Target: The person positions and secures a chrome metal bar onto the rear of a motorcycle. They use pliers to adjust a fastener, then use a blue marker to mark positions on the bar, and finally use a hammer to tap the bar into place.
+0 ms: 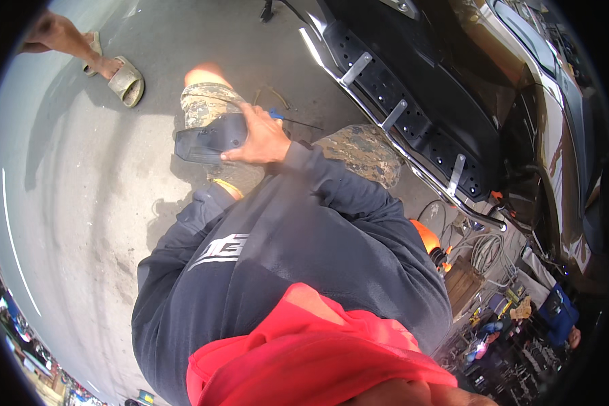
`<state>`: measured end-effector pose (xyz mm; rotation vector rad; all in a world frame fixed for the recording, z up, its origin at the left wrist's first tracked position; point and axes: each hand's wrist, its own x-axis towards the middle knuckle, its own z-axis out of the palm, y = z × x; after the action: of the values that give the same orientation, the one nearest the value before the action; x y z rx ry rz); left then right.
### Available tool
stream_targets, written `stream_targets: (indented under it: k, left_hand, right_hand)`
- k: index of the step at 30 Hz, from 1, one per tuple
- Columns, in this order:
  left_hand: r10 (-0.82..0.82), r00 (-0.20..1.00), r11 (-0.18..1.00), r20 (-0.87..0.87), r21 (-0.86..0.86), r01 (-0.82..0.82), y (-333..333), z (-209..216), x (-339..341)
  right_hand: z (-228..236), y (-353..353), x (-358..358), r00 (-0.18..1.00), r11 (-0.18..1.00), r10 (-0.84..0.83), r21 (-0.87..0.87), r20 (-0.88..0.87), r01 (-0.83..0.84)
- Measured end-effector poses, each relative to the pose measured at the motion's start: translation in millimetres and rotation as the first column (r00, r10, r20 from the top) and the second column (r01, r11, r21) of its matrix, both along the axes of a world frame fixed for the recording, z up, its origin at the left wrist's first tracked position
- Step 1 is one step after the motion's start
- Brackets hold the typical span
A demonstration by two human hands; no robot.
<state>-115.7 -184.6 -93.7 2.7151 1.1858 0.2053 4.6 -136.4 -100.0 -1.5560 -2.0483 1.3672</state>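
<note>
My right hand (264, 137) grips the right end of a dark plastic cover (206, 140), its thumb along the near edge and its fingers over the far side. The cover lies level above my left leg, in camouflage shorts (213, 101). Just beyond the hand shows a screwdriver (277, 116) with a blue handle and thin dark shaft pointing right; whether the hand touches it, I cannot tell. My left sleeve (206, 210) ends below the cover, beside a yellow band (230, 189). The left hand's fingers are hidden there.
At the right stands a dark motorbike (453, 81) with a perforated black footboard (399, 101) and a chrome side rail (402, 145). Coiled cables (487, 254), a wooden box (463, 284) and scattered tools lie at lower right. Another person's sandalled foot (125, 81) is at upper left.
</note>
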Motion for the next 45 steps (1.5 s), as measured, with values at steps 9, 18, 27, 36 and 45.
stream_targets:
  k: [9,18,27,36,45]
  left_hand:
    - [-0.056,0.996,0.995,-0.066,-0.09,0.05,24,-14,-10]
    - [-0.103,0.994,0.973,0.037,-0.202,0.108,94,13,22]
    - [-0.392,0.919,0.86,0.037,0.369,0.352,182,43,179]
    - [-0.431,0.773,0.836,0.465,-0.115,0.536,93,-17,288]
    - [-0.382,0.691,0.838,0.613,-0.085,0.539,9,29,417]
  right_hand:
    - [35,-7,43,0.859,0.782,-0.262,0.424,-0.441,0.457]
    - [38,-60,229,-0.338,0.79,0.193,-0.059,-0.921,0.611]
    - [63,-123,332,-0.491,0.135,-0.415,-0.586,-0.766,0.799]
    - [9,-126,271,-0.56,-0.174,-0.241,-0.533,-0.792,0.828]
    - [10,-150,246,-0.556,-0.214,-0.194,-0.518,-0.808,0.828]
